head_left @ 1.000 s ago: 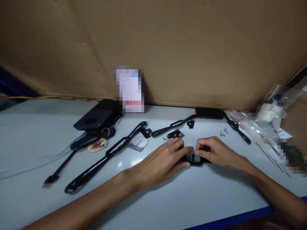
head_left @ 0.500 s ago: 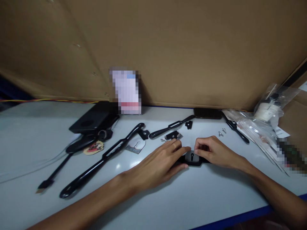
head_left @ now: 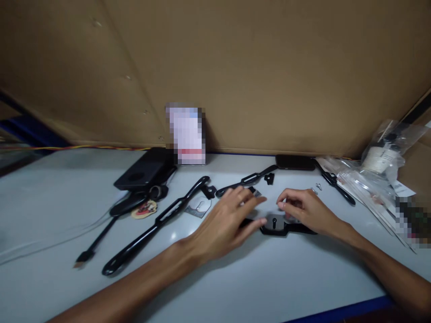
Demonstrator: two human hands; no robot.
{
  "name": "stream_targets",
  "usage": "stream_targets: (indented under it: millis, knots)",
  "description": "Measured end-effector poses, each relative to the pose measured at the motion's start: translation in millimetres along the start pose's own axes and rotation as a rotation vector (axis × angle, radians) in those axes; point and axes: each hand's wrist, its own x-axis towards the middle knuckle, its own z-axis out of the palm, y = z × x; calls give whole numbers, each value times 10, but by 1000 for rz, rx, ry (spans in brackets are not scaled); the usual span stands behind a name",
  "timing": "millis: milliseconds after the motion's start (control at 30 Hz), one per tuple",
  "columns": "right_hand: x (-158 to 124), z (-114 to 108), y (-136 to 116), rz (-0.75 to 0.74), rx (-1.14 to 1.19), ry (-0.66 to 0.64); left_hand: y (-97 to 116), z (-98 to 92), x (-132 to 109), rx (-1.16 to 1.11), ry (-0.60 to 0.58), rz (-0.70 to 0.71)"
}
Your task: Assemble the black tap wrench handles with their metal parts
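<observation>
A black two-handled metal tool body (head_left: 274, 232) lies on the table between my hands, with a plate and a small dark screw at its middle. My left hand (head_left: 232, 220) hovers over its left handle, thumb and index finger apart, holding nothing. Just above the right handle is my right hand (head_left: 301, 206), its thumb and index fingertip close together; whether something tiny sits between them I cannot make out. Two small silver screws (head_left: 318, 186) lie beyond my right hand. A small black plate (head_left: 269, 178) rests farther back.
A longer black tool body (head_left: 156, 224) lies left, another (head_left: 249, 178) behind my left hand. A black box (head_left: 143, 170), a phone (head_left: 295, 162), an upright blurred screen (head_left: 188, 134) and a bagged bottle (head_left: 379, 157) stand or lie towards the cardboard wall (head_left: 235, 76).
My left thumb and index finger have spread and lifted off the tool body. My right hand has risen from it too, uncovering its right handle. The whole view has shifted slightly.
</observation>
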Motion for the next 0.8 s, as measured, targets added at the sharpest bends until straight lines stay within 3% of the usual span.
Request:
stream_targets:
  millis: [67, 167, 333, 500, 800]
  knots:
    - [23, -21, 26, -15, -23, 138, -68, -56, 32, 34, 140, -99]
    - [56, -53, 79, -56, -77, 288, -213, -138, 83, 83, 212, -214]
    - [82, -80, 170, -116, -255, 389, -422, -205, 128, 197, 61, -234]
    - [91, -56, 229, -157, -360, 408, -379, -141, 145, 268, -167, -262]
    - [69, 0, 192, -170, -447, 384, -313, -58, 183, 183, -134, -431]
